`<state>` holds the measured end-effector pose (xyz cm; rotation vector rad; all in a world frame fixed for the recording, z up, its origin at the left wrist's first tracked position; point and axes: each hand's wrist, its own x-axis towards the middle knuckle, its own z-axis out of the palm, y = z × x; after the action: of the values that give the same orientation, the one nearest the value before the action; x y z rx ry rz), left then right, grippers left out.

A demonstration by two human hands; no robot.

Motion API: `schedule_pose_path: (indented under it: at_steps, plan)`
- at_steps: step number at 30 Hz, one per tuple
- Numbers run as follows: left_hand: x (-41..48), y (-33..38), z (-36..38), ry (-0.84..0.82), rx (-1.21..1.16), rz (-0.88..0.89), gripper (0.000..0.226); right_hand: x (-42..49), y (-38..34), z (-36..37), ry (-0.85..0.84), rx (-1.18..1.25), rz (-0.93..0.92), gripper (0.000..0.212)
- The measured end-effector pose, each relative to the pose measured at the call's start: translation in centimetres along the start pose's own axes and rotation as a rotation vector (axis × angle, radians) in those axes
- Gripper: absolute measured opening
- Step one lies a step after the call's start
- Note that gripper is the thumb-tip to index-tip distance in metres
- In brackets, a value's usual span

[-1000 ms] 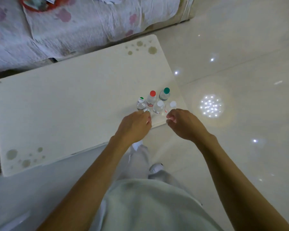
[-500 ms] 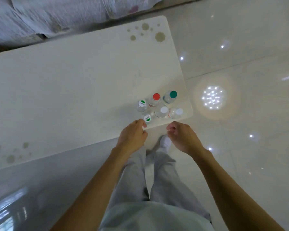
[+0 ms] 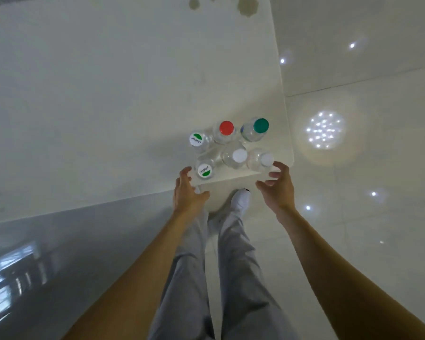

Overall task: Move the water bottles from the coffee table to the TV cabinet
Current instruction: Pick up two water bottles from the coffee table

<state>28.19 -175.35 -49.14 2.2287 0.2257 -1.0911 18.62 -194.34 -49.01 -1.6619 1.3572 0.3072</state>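
Observation:
Several clear water bottles stand upright in a tight cluster at the near right corner of the white coffee table (image 3: pixel 108 106). Their caps differ: one red-capped bottle (image 3: pixel 226 127), one dark green-capped bottle (image 3: pixel 260 125), two plain white-capped bottles (image 3: pixel 239 155) (image 3: pixel 267 160) and two bottles with green-and-white printed caps (image 3: pixel 196 139) (image 3: pixel 204 170). My left hand (image 3: pixel 188 192) is open, fingers spread, just left of and below the nearest printed-cap bottle. My right hand (image 3: pixel 277 186) is open too, its fingertips beside the rightmost white-capped bottle. Neither hand holds anything.
The table's near edge runs just under my hands and its right edge lies close to the bottles. Glossy pale floor tiles (image 3: pixel 366 217) with light reflections spread to the right. My legs and a white shoe (image 3: pixel 241 200) are below. Brown dot marks (image 3: pixel 247 4) decorate the table's far corner.
The view has closed in over the bottles. Both hands, loosely curled before, have opened their fingers and now flank the near bottles on either side.

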Motion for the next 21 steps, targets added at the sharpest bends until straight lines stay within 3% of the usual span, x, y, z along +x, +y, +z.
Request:
schedule_pose_path:
  at_steps: [8,21]
  plan:
    - [4.9,-0.4,1.1,0.028,0.054,0.134,0.086,4.9,1.4,1.1,-0.030,0.021,-0.142,0.087]
    - [3.1,-1.6,1.2,0.132,0.044,0.287,0.076,4.4,1.9,0.3,-0.002,-0.026,-0.225,0.071]
